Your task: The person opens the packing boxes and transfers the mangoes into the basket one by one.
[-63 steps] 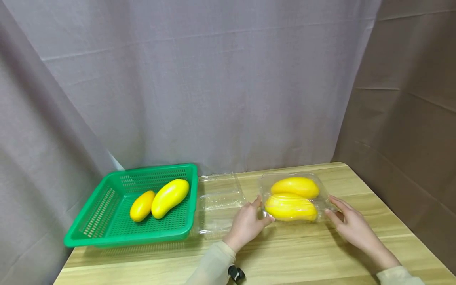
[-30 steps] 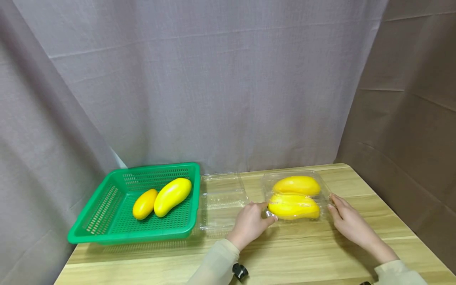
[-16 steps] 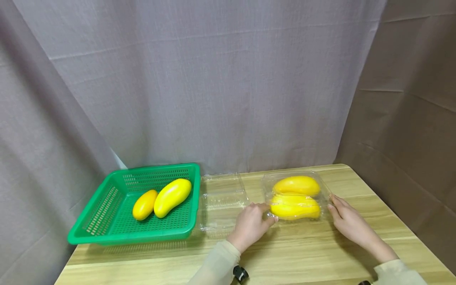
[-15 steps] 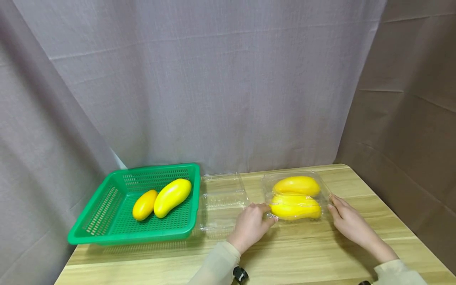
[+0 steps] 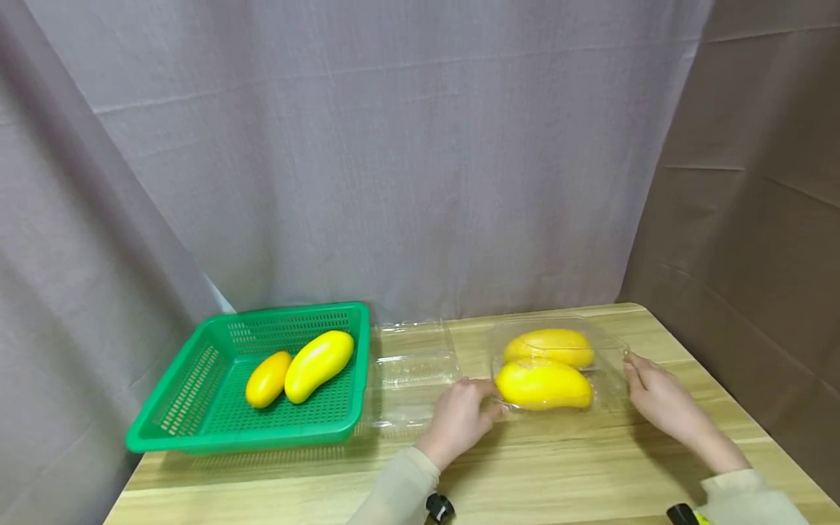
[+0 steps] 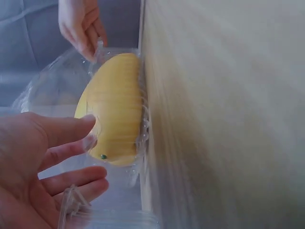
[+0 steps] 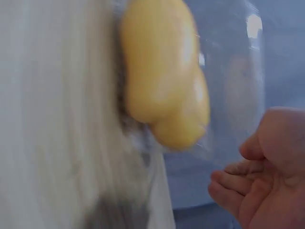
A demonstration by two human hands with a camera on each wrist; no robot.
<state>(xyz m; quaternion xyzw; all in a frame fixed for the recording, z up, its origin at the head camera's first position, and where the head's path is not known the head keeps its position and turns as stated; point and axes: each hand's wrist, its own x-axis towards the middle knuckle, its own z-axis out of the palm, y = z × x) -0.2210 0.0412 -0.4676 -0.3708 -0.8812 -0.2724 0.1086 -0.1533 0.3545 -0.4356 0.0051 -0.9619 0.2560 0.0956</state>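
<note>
Two yellow mangoes (image 5: 543,384) lie in a clear plastic clamshell box (image 5: 518,411) on the table's right side. My left hand (image 5: 461,417) pinches the box's near left corner between thumb and forefinger; the left wrist view shows a mango (image 6: 116,105) just beyond those fingertips. At the right, my right hand (image 5: 666,399) holds the edge of the transparent lid (image 5: 607,364), which stands raised and tilted over the fruit. In the right wrist view, the mangoes (image 7: 159,62) are blurred and the right hand's fingers (image 7: 228,188) are curled; their contact with the plastic is hard to see there.
A green mesh basket (image 5: 246,440) with a yellow mango (image 5: 319,366) and a smaller orange-yellow mango (image 5: 268,380) stands at the left. Another clear plastic box (image 5: 413,368) lies between basket and hands. A grey curtain (image 5: 407,160) hangs behind the wooden table (image 5: 558,474).
The right hand has moved right and slightly up, and the lid's right side has risen with it. The left hand stays at the box corner with only a slight shift.
</note>
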